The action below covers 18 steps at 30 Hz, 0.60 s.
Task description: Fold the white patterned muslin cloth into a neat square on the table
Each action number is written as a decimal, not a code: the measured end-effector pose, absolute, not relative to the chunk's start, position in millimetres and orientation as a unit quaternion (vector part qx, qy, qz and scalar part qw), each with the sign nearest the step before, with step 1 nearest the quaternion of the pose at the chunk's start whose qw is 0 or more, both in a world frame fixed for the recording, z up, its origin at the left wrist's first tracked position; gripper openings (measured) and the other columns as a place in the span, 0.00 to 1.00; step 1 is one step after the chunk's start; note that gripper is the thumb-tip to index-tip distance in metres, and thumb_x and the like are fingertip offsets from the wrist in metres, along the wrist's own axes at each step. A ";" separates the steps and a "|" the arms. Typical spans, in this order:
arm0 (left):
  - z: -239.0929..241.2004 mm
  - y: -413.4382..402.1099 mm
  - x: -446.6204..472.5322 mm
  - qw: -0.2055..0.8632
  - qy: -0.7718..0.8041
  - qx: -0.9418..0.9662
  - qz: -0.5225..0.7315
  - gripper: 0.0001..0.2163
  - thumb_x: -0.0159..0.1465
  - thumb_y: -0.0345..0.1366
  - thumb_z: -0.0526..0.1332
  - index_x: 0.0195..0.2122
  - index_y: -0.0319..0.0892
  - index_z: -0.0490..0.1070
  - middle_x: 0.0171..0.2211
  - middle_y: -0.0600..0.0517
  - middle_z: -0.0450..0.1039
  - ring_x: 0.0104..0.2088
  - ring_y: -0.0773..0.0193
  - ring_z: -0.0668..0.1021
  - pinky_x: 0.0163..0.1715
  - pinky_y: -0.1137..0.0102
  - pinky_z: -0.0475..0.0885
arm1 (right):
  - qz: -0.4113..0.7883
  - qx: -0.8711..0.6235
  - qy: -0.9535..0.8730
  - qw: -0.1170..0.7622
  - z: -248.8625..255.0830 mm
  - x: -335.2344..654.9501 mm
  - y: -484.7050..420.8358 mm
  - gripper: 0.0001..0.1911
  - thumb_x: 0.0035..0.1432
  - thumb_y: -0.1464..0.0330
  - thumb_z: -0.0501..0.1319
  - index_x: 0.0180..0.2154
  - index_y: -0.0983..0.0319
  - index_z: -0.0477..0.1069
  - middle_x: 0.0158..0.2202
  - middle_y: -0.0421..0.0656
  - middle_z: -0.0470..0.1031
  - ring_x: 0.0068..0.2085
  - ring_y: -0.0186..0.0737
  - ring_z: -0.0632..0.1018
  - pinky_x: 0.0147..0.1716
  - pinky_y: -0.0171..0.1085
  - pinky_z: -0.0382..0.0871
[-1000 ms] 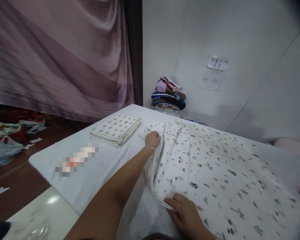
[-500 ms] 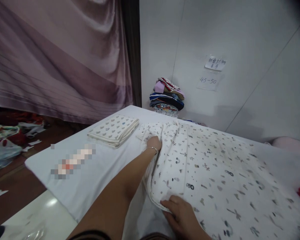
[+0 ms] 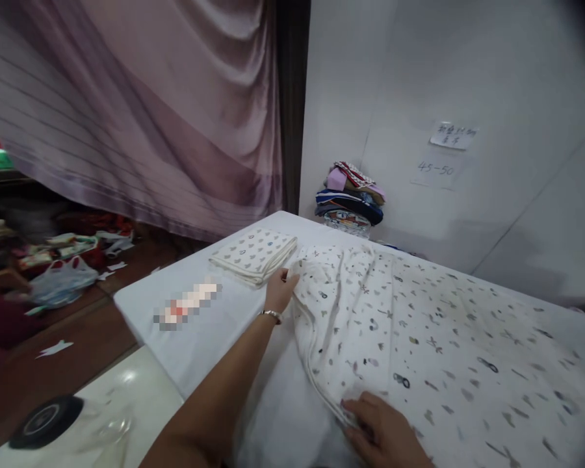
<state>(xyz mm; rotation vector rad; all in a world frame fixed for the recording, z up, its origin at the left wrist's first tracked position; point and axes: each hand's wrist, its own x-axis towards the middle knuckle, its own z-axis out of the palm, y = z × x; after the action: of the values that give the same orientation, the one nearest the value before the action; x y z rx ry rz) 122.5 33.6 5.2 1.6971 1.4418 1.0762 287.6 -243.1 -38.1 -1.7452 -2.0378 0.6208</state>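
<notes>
A large white blanket (image 3: pixel 414 325) with small printed motifs lies spread over the table, its left part rumpled in soft ridges. My left hand (image 3: pixel 279 290), with a bracelet at the wrist, is closed on the blanket's left edge and lifts it slightly. Near the front, my right hand (image 3: pixel 383 429) grips the blanket's edge between thumb and fingers. Beyond my left hand lies a folded cloth (image 3: pixel 253 255) with grey motifs, apart from the blanket.
The white-covered table (image 3: pixel 175 351) holds a blurred-out item (image 3: pixel 188 305) at its left. A stack of folded textiles (image 3: pixel 350 198) stands by the wall behind. A pink curtain (image 3: pixel 175 117) hangs at left; plastic bags (image 3: pixel 63 281) lie on the floor. A black roll (image 3: pixel 47 421) sits front left.
My left hand has moved left to the blanket's outer edge and drawn it out somewhat. My right hand keeps its hold on the near edge. The camera view has turned left.
</notes>
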 end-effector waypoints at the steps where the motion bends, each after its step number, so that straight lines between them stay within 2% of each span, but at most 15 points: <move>1: 5.1 26.1 114.4 0.311 0.542 0.654 0.426 0.10 0.55 0.42 0.58 0.33 0.41 0.69 0.27 0.56 0.71 0.28 0.68 0.71 0.29 0.73 0.66 | 0.241 -0.623 -0.716 0.201 -27.0 287.8 -238.9 0.12 0.55 0.63 0.55 0.40 0.54 0.73 0.31 0.43 0.73 0.32 0.42 0.74 0.31 0.37 0.68; 3: 3.2 12.1 105.1 0.269 0.530 0.672 0.442 0.08 0.55 0.40 0.58 0.33 0.42 0.68 0.28 0.55 0.70 0.30 0.67 0.70 0.31 0.72 0.66 | 0.265 -0.628 -0.692 0.238 -1.6 287.9 -222.1 0.14 0.58 0.61 0.53 0.39 0.57 0.74 0.32 0.43 0.73 0.31 0.40 0.74 0.32 0.37 0.68; 6: -2.2 -3.8 104.3 0.225 0.520 0.700 0.434 0.06 0.56 0.37 0.57 0.34 0.42 0.67 0.31 0.53 0.70 0.33 0.65 0.71 0.35 0.70 0.66 | 0.239 -0.633 -0.667 0.312 32.2 284.6 -173.6 0.19 0.61 0.60 0.51 0.48 0.60 0.70 0.35 0.44 0.74 0.34 0.39 0.73 0.36 0.38 0.67; 9: -8.0 -11.8 108.3 0.222 0.492 0.719 0.438 0.06 0.56 0.36 0.57 0.35 0.43 0.66 0.33 0.52 0.69 0.35 0.63 0.72 0.37 0.69 0.66 | 0.233 -0.617 -0.654 0.372 46.5 274.6 -109.6 0.22 0.61 0.62 0.51 0.55 0.59 0.63 0.34 0.40 0.72 0.29 0.34 0.72 0.31 0.35 0.67; 14: -14.9 -12.4 105.2 0.241 0.468 0.721 0.451 0.06 0.57 0.36 0.56 0.35 0.43 0.66 0.33 0.52 0.69 0.34 0.64 0.71 0.36 0.69 0.66 | 0.234 -0.564 -0.704 0.362 35.0 248.6 -33.6 0.19 0.56 0.72 0.53 0.50 0.60 0.67 0.34 0.38 0.72 0.27 0.29 0.70 0.31 0.31 0.66; 18: -18.4 -8.4 98.8 0.298 0.465 0.692 0.465 0.08 0.55 0.36 0.59 0.36 0.42 0.67 0.30 0.55 0.68 0.30 0.66 0.69 0.32 0.71 0.64 | 0.206 -0.534 -0.729 0.375 25.0 235.6 -18.7 0.14 0.55 0.72 0.54 0.44 0.61 0.70 0.33 0.38 0.72 0.30 0.31 0.72 0.34 0.32 0.66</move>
<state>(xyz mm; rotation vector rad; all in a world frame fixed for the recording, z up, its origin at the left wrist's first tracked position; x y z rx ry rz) 98.8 -8.4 -18.4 1.8386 1.2345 1.2368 235.6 -18.7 25.0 -1.3679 -1.8670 0.5271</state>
